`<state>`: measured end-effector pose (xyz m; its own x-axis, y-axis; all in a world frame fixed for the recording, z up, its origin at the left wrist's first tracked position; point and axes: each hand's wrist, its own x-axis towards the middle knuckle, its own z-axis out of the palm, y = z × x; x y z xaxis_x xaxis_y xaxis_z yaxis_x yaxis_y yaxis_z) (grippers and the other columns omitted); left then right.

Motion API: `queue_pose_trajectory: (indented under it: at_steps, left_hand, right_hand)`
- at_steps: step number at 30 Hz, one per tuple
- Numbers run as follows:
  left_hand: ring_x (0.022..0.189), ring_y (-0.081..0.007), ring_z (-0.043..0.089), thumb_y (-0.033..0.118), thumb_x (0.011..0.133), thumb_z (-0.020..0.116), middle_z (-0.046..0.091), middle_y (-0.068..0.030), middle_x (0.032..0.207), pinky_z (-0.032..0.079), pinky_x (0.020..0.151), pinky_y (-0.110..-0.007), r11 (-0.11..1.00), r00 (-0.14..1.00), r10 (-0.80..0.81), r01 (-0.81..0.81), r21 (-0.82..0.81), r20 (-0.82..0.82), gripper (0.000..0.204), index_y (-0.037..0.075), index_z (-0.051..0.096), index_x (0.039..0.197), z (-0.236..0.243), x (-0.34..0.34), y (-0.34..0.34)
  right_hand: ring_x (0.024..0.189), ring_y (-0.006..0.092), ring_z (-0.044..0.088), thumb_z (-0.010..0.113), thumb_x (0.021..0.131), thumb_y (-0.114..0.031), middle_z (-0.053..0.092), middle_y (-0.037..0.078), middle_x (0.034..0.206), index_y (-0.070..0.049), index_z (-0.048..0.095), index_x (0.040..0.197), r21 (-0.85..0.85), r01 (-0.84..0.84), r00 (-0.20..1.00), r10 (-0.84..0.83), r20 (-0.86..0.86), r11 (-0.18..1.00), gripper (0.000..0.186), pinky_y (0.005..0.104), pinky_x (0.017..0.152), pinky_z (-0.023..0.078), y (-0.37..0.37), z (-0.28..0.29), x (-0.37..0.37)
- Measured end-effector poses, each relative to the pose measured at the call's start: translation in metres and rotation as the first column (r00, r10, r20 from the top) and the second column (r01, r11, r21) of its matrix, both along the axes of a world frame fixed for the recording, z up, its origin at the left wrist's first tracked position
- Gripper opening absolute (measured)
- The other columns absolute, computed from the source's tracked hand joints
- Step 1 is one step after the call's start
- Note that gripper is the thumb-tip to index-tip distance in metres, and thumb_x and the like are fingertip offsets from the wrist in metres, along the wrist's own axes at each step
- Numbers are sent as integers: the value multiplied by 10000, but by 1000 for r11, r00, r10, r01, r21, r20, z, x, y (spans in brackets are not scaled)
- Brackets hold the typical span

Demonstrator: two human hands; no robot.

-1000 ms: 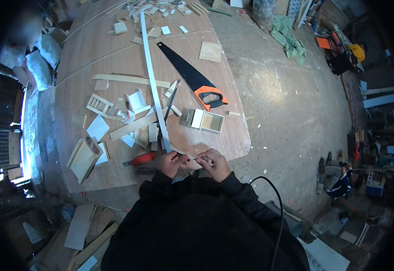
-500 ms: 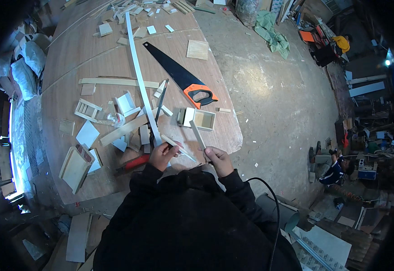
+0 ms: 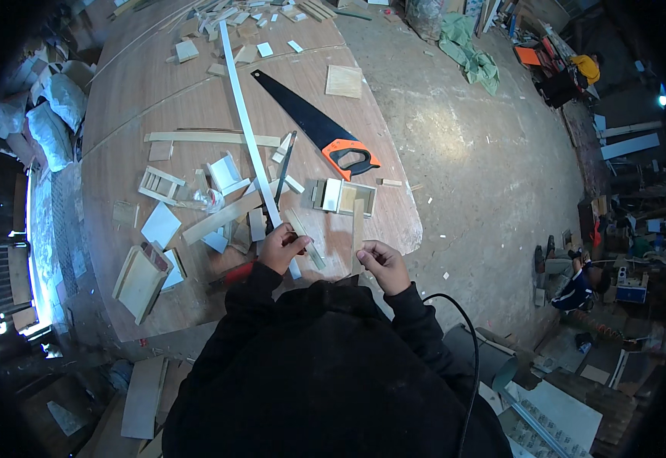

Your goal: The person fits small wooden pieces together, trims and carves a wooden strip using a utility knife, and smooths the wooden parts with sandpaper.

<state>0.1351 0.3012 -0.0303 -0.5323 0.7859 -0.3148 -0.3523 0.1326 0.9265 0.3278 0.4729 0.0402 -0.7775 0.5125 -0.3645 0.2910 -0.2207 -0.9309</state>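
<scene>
My left hand (image 3: 283,249) is closed, pinching a narrow wooden strip (image 3: 303,235) that slants over the near part of the table. In my right hand (image 3: 386,266), thumb and fingers close on the lower part of another flat wooden strip (image 3: 358,225), which points away from me. That strip's far end overlaps the near side of a small open wooden box (image 3: 362,200). A long white strip (image 3: 247,130) runs up the table, its near end passing by my left hand. Partly hidden by my left forearm lies a red-handled tool (image 3: 235,274).
A handsaw (image 3: 308,120) with an orange and black handle lies beyond the box. Wooden offcuts and small wooden assemblies (image 3: 161,185) crowd the table's left side. A square wooden piece (image 3: 344,81) lies farther off. A person (image 3: 575,282) sits low at far right.
The strip in my right hand has swung from slanting left to nearly straight ahead, and my right hand has moved slightly right. My left hand's strip lies at a changed angle. The view has shifted slightly.
</scene>
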Motion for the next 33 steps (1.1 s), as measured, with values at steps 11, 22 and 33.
queue_pose_trajectory:
  at_steps: [11, 22, 33]
  left_hand:
    - [628, -186, 623, 309, 1045, 430, 570, -73, 823, 525, 533, -307, 987, 832, 18, -103, 124, 554, 279, 48, 511, 992, 30, 5, -1]
    - [508, -62, 386, 380, 1026, 478, 463, 0, 749, 325, 424, -219, 988, 866, 138, -156, -3, 481, 388, 28, 532, 1180, 16, 1, -35]
    - [646, -146, 529, 416, 1011, 489, 537, -19, 809, 430, 562, -310, 738, 601, 561, -675, -15, 569, 415, 24, 573, 1118, 2, 27, -129]
  right_hand:
    - [744, 29, 529, 630, 952, -114, 599, -50, 819, 0, 639, 995, -43, 24, 1000, -25, -17, 999, 122, 203, 686, 435, -5, -4, -2]
    - [835, 319, 681, 621, 876, -183, 692, 164, 887, -42, 693, 969, 456, -385, 861, 134, 490, 802, 184, 383, 766, 535, -5, -104, 20]
    - [895, 321, 617, 655, 814, -241, 659, 84, 920, -177, 699, 1004, 763, -539, 838, 130, 531, 358, 205, 425, 827, 488, -16, -142, 2]
